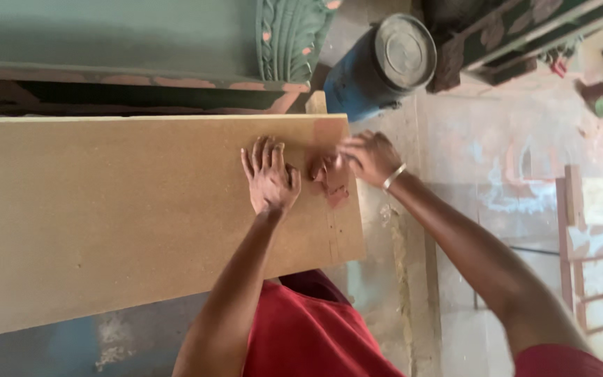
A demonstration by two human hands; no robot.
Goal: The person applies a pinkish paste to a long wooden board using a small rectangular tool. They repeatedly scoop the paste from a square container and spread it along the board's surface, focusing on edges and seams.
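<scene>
A long tan fibreboard panel (120, 209) fills the left and middle of the head view. My left hand (270, 178) lies flat on it with fingers spread, near its right end. My right hand (366, 155), with a metal bangle on the wrist, is at the board's right edge, its fingers pinched on a small reddish piece (333, 183) pressed against the board's surface. A faint pencil line with small marks runs across the board just below the hands. I cannot tell what the reddish piece is.
A blue drum with a grey lid (382, 66) stands beyond the board's end. A green carved wooden panel (176, 42) lies along the board's far side. More carved wood (504, 35) and a reddish frame (594, 258) sit on the dusty floor.
</scene>
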